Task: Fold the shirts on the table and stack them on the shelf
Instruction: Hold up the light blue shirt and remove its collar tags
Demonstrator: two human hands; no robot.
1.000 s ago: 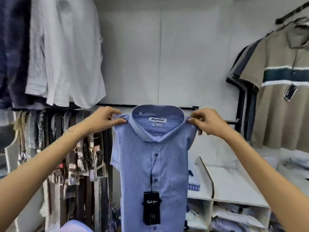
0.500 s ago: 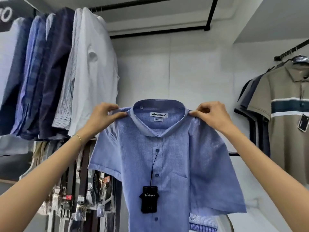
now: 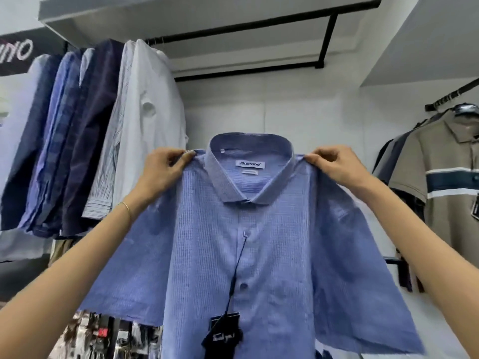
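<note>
Counts of what we see, kind by kind

We count one blue shirt (image 3: pixel 259 255) held up, with two hands on it: the left hand (image 3: pixel 166 169) and the right hand (image 3: pixel 337 167). One black tag (image 3: pixel 224 332) hangs from it, and one white label (image 3: pixel 250 164) sits inside the collar. About six shirts hang on the left rack (image 3: pixel 98 130); the exact number we cannot tell. One striped polo (image 3: pixel 445 185) leads the right rack.
</note>
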